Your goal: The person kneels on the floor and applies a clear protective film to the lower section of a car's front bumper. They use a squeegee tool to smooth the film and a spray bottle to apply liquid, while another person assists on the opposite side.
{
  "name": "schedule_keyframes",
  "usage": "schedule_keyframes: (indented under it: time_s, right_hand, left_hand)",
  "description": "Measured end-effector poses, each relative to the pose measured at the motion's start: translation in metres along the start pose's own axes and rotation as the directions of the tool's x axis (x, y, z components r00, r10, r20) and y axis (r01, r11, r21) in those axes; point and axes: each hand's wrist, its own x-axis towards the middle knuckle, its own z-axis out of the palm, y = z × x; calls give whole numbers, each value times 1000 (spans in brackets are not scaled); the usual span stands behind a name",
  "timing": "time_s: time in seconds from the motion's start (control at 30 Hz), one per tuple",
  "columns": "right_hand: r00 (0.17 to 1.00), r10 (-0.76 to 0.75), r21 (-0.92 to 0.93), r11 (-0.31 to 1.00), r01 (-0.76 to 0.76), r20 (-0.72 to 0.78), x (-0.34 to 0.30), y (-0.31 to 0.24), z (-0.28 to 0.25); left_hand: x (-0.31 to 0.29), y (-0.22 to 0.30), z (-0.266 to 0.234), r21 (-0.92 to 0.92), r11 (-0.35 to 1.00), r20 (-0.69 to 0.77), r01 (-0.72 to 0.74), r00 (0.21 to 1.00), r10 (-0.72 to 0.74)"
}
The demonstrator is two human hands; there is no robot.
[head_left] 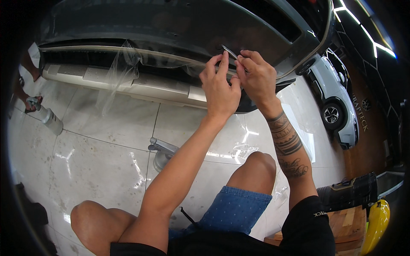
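Note:
My right hand (257, 77) pinches a slim silver tool (229, 52), perhaps a slender knife; its exact kind is unclear. The tool's tip points up and left against the dark grey car panel (171, 25). Close beside it is my left hand (220, 87), its fingers bent but apart, with the fingertips at the panel's lower part near the tool. Clear film (124, 62) hangs in loose folds from the panel's lower edge, over the silver bumper strip (141, 85). Whether film lies under my fingertips is hidden.
Spray bottles stand on the glossy tiled floor: one (52, 121) at the left, another (163, 153) beside my left forearm. Another person's legs (25, 68) show at the far left. A white car (335, 94) is parked right; a wooden stool (341, 226) is at lower right.

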Motion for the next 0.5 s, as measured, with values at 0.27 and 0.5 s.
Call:
schedule_keyframes:
  time_s: [0.27,0.5]
  right_hand:
    - [990,114,178,979,-99,-77,-10,-6,13]
    - [970,212,282,944,-172,-117,-16,-14,22]
  left_hand:
    - [0,-3,-4,-21,1000,21,16,1000,-16]
    - [2,-6,-10,3,1000,51,23,998,-23]
